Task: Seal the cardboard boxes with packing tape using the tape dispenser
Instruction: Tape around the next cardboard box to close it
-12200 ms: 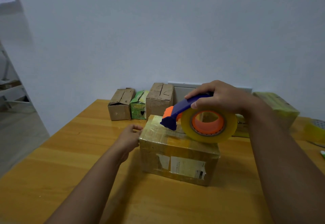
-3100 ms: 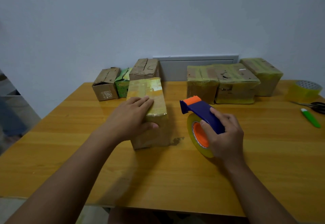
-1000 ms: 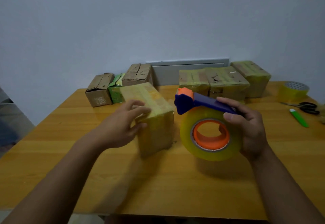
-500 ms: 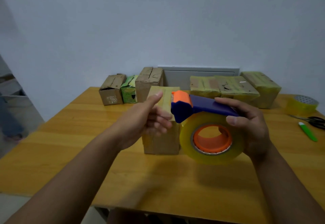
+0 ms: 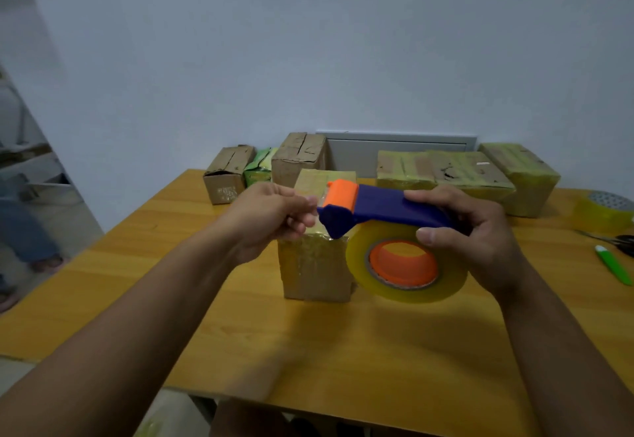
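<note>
Now right hand (image 5: 480, 241) is gripping blue-and-orange plastic tape dispenser (image 5: 384, 210); left hand (image 5: 274, 220) grip is pinching its tape end. Tape-wrapped brown cardboard box (image 5: 315, 265) is standing just below. Risk: tape folding onto itself w/ slack pull.

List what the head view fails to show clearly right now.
- Tape end at the tape dispenser mouth: clear film, covered by the left hand fingertips.
- Scissors: cut off by the right edge.
- Top of the box in front: partly hidden by both the left hand and the dispenser.
- Print on the small back box: too small.
</note>
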